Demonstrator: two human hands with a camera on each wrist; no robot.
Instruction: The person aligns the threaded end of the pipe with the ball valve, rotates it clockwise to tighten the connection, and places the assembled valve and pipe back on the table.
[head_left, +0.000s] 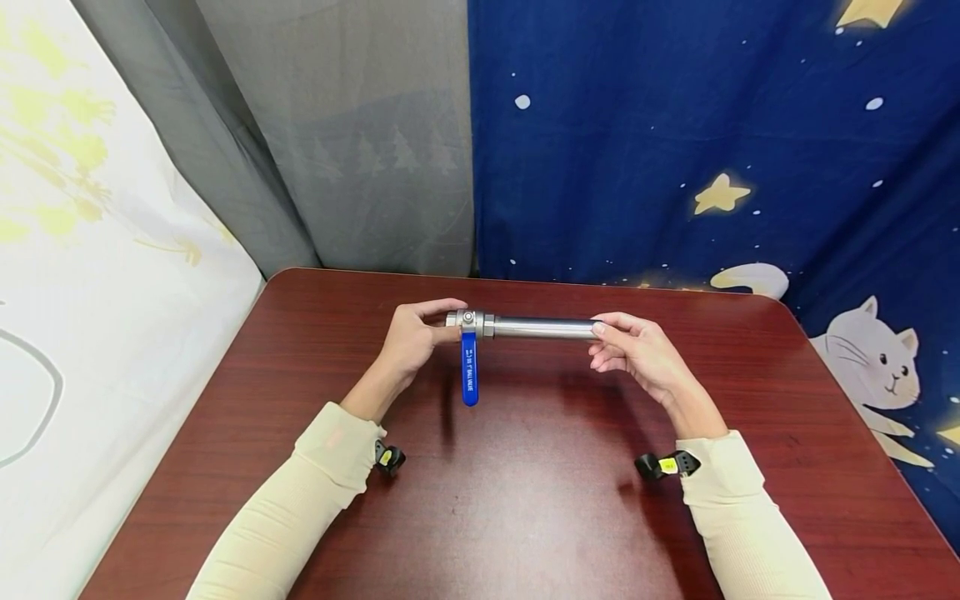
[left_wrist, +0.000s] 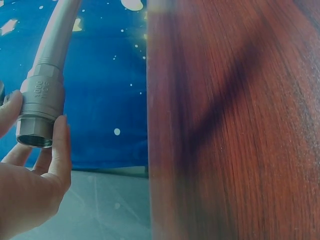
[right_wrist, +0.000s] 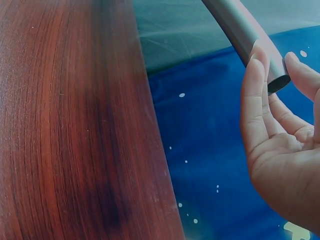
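A steel ball valve (head_left: pixel 471 323) with a blue lever handle (head_left: pixel 469 371) is joined to a straight metal pipe (head_left: pixel 543 328). Both are held level above the table, and the lever points toward the person. My left hand (head_left: pixel 411 342) pinches the valve's free end between thumb and fingers; in the left wrist view the open threaded end of the ball valve (left_wrist: pixel 42 107) shows between them. At the other end, my right hand (head_left: pixel 637 350) pinches the pipe. The right wrist view shows the hollow mouth of the pipe (right_wrist: pixel 260 47) between thumb and fingertips.
Below the hands lies a dark red wooden table (head_left: pixel 495 500) with rounded far corners. A grey curtain (head_left: pixel 360 142) and a blue starry curtain (head_left: pixel 637 142) hang behind its far edge. White patterned fabric (head_left: pixel 90 275) hangs along the left. Each wrist wears a small black camera.
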